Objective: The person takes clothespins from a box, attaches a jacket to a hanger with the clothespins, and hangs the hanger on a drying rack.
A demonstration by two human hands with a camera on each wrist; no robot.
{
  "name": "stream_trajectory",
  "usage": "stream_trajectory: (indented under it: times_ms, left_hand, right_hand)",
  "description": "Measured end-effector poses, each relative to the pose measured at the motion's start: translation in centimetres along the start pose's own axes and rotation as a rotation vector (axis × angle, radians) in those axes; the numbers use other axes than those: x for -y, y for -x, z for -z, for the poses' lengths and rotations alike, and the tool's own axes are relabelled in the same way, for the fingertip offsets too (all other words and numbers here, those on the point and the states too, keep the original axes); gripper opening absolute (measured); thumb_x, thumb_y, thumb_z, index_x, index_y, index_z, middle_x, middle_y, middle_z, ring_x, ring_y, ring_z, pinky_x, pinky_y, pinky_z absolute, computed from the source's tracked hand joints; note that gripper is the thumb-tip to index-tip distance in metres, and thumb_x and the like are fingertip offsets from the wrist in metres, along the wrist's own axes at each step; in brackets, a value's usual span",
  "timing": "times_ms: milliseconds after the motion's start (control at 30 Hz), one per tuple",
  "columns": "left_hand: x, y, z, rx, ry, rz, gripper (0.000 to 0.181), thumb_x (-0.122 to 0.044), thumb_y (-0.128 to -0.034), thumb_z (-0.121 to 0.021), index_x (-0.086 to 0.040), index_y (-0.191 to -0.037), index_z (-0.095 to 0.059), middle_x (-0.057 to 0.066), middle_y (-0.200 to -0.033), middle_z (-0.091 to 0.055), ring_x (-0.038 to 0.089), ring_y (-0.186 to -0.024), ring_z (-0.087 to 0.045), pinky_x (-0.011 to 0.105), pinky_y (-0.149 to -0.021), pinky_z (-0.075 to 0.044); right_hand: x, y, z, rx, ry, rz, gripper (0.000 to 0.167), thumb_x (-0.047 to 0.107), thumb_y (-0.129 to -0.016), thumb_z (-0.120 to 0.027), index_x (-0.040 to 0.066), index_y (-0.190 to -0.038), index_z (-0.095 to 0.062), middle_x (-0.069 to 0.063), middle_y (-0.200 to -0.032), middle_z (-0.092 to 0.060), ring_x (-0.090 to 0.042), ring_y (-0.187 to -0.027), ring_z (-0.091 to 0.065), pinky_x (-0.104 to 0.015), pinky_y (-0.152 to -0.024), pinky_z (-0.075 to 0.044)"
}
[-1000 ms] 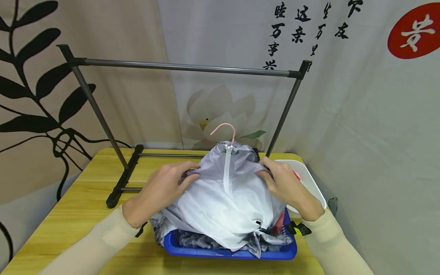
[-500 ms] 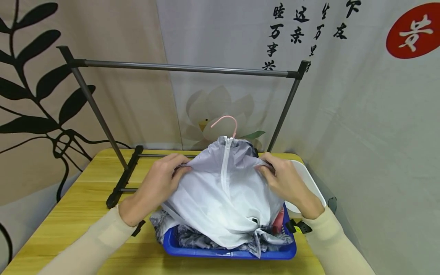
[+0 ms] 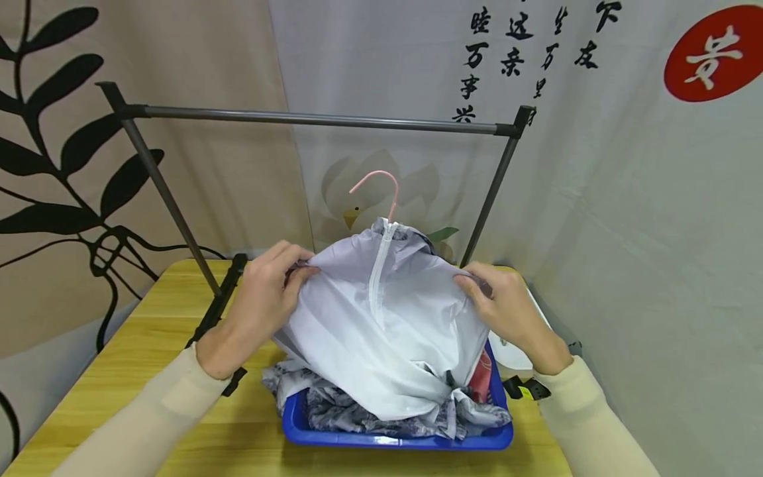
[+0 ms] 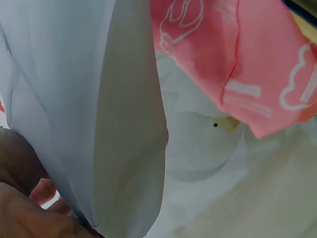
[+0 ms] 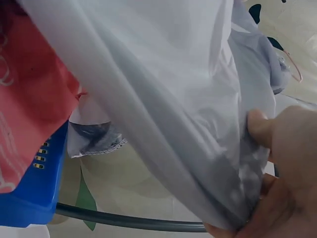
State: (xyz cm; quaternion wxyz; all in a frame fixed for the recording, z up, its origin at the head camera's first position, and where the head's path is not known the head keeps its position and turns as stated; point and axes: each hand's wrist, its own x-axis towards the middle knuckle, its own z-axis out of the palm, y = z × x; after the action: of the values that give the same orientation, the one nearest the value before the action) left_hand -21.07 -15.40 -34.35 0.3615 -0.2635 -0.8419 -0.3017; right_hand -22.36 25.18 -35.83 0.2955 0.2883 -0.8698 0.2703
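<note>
A thin pale grey-lilac and white zip jacket (image 3: 357, 338) sits on a pink clothes hanger (image 3: 396, 192), of which only the hook shows above the collar. At the jacket's left shoulder area, my left hand (image 3: 259, 301) pinches the fabric between thumb and fingers. My right hand (image 3: 511, 308) pinches the opposite shoulder area, and in the right wrist view its thumb presses on the cloth (image 5: 198, 114). Both shoulders are spread apart. The jacket's lower part drapes over a blue basket (image 3: 405, 442), among crumpled grey patterned fabric (image 3: 340, 404).
Pink cloth (image 3: 480, 379) with white print lies in the basket's right side. Behind stands a dark metal clothes rack (image 3: 316, 119) with a bare top bar. A white tray (image 3: 512, 358) sits at the right, partly behind my right hand. The wooden table (image 3: 143, 371) bears everything.
The jacket and hanger have risen, and the hook stands higher. My hands have moved farther apart and slightly up, stretching the shoulders wider. More of the grey patterned fabric shows in the basket.
</note>
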Motion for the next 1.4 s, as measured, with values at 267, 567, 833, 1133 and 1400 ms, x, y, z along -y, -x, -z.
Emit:
stream_trajectory:
  times_ms: [267,567,833,1133,1400]
  left_hand:
    - [0.2,-0.4,0.2,-0.016,0.009,0.031,0.014,-0.001,-0.0999,-0.090,-0.001,-0.112,-0.082,0.014,-0.105,-0.079,0.026,-0.086,-0.078,0.031,-0.075,-0.064]
    - [1.4,1.2,1.3,0.214,0.010,0.260,0.075,-0.026,-0.0924,-0.103,-0.003,-0.152,-0.065,0.023,-0.141,-0.073,0.044,-0.125,-0.072,0.067,-0.108,-0.060]
    - [3.1,2.4,2.7,0.466,0.057,0.457,0.113,-0.046,-0.0864,-0.106,-0.005,-0.171,-0.044,0.033,-0.147,-0.071,0.049,-0.125,-0.074,0.067,-0.102,-0.062]
    - [5.0,2.8,4.2,0.385,-0.020,0.310,0.059,-0.038,-0.0794,-0.109,-0.005,-0.122,-0.084,0.009,-0.096,-0.083,0.015,-0.078,-0.062,0.027,-0.069,-0.048]
    - [5.7,2.9,4.7,0.305,-0.052,0.183,0.053,-0.031,-0.0749,-0.112,-0.013,-0.114,-0.080,0.000,-0.090,-0.075,0.012,-0.076,-0.064,0.026,-0.063,-0.050]
  right_hand:
    - [-0.6,-0.5,0.1,-0.078,-0.025,0.037,0.010,0.001,-0.106,-0.081,0.008,-0.099,-0.079,-0.003,-0.089,-0.076,-0.013,-0.075,-0.062,-0.022,-0.073,-0.046]
    - [-1.8,-0.3,0.1,-0.117,-0.026,0.025,0.013,-0.003,-0.106,-0.078,0.005,-0.096,-0.078,-0.005,-0.087,-0.074,-0.014,-0.073,-0.059,-0.020,-0.071,-0.044]
    - [-2.4,-0.3,0.4,-0.122,-0.013,0.017,0.014,-0.006,-0.106,-0.077,0.003,-0.095,-0.078,-0.010,-0.089,-0.078,-0.018,-0.074,-0.065,-0.018,-0.074,-0.046]
    - [-3.4,-0.5,0.7,-0.165,-0.044,0.013,0.016,-0.012,-0.105,-0.074,-0.001,-0.097,-0.082,-0.012,-0.094,-0.085,-0.022,-0.079,-0.072,-0.014,-0.079,-0.048]
    - [-3.8,-0.3,1.3,-0.162,-0.038,-0.004,0.016,-0.012,-0.105,-0.074,0.000,-0.097,-0.082,-0.012,-0.092,-0.082,-0.021,-0.078,-0.069,-0.013,-0.079,-0.048]
